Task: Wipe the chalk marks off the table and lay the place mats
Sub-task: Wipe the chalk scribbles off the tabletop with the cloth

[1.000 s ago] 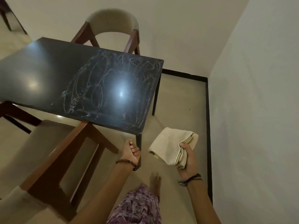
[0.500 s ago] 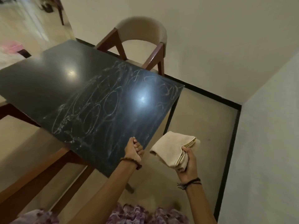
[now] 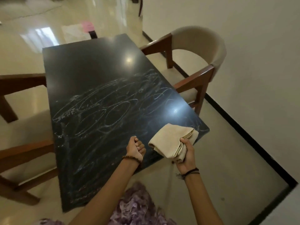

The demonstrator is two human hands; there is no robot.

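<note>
A black glossy table [image 3: 84,65] fills the middle of the view. White chalk marks [image 3: 103,114] scrawl across its near half. My right hand [image 3: 186,153] grips a folded beige cloth [image 3: 168,138] above the table's near right corner. My left hand [image 3: 135,147] hovers over the near edge, curled into a fist with nothing in it. No place mats are in view.
A beige chair with wooden arms [image 3: 199,59] stands at the table's right side, close to the wall. Another wooden chair [image 3: 19,143] sits at the left side. A black skirting line [image 3: 243,135] runs along the floor on the right. A pink object [image 3: 86,26] lies far off.
I have stepped round to the table's short end, so the table now runs away from me. Both hands have moved over the near edge, the cloth still in my right hand.
</note>
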